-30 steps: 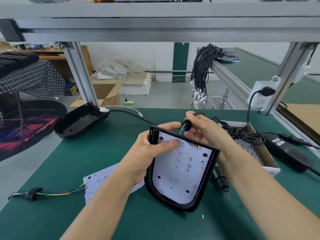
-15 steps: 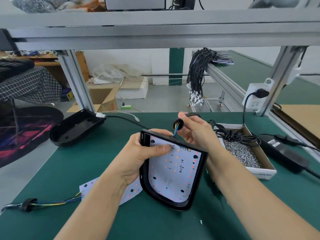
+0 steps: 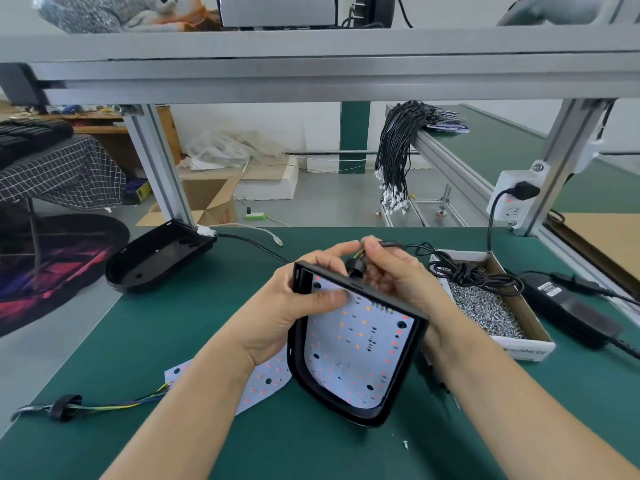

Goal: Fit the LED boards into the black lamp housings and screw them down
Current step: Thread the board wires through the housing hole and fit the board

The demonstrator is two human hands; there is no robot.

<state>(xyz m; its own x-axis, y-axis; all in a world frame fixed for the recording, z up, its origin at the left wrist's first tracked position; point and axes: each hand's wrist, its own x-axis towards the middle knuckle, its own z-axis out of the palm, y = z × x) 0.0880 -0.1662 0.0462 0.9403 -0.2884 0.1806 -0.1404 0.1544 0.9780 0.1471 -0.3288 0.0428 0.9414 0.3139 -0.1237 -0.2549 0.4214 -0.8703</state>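
So one LED board (image 3: 356, 344) is sitting inside the housing (image 3: 298, 372) already, and the person is holding the whole thing tilted up off the mat (image 3: 207, 306). The left hand (image 3: 294, 299) is gripping the housing's top left corner, thumb lying flat across the board. The right hand (image 3: 391, 268) is behind the top edge, fingers pinching the cable (image 3: 398, 244) right by the black grommet (image 3: 355, 265), which looks like it's getting worked into the wall slot. I'm not seeing any screws in the board holes yet, so I'm guessing the screwing part is all still to do.

Plenty left: a second board (image 3: 266, 375) is lying flat on the mat, partly under the left wrist, with its own wires and grommet trailing off left. An empty housing (image 3: 156, 261) is waiting at the back left, close to the bench edge.

Room-wise, there's open mat in front and to the left for laying the housing down. The right is tighter: the screw box (image 3: 519, 344) is just beside the right forearm, with a tangle of cord on its near end and a power brick (image 3: 571, 306) past it. One loose screw (image 3: 405, 445) is lying on the mat near the housing's bottom, easy to knock away.
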